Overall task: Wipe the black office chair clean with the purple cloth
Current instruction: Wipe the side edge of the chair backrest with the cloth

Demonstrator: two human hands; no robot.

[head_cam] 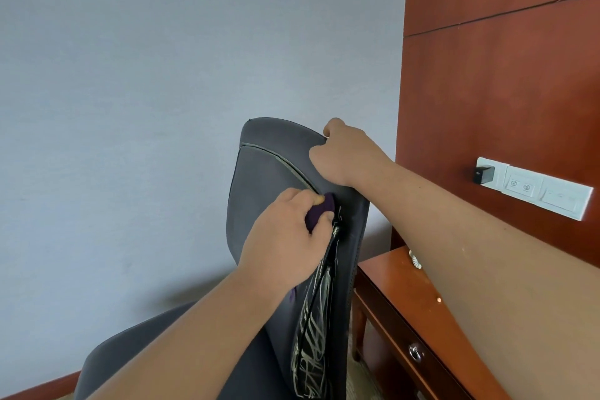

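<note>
The black office chair (266, 166) stands in front of me, its backrest upright and seen nearly edge-on, its seat at the lower left. Frayed pale threads hang from a torn seam down the backrest's right side. My left hand (285, 237) grips the bunched purple cloth (319, 213) and presses it against the backrest beside that seam; only a small part of the cloth shows between my fingers. My right hand (344, 156) grips the top right edge of the backrest, fingers curled over it.
A reddish wooden desk (406, 295) with a drawer and metal lock stands just right of the chair, under my right forearm. A wooden wall panel carries a white socket strip (535, 187) with a black plug. A grey wall lies behind.
</note>
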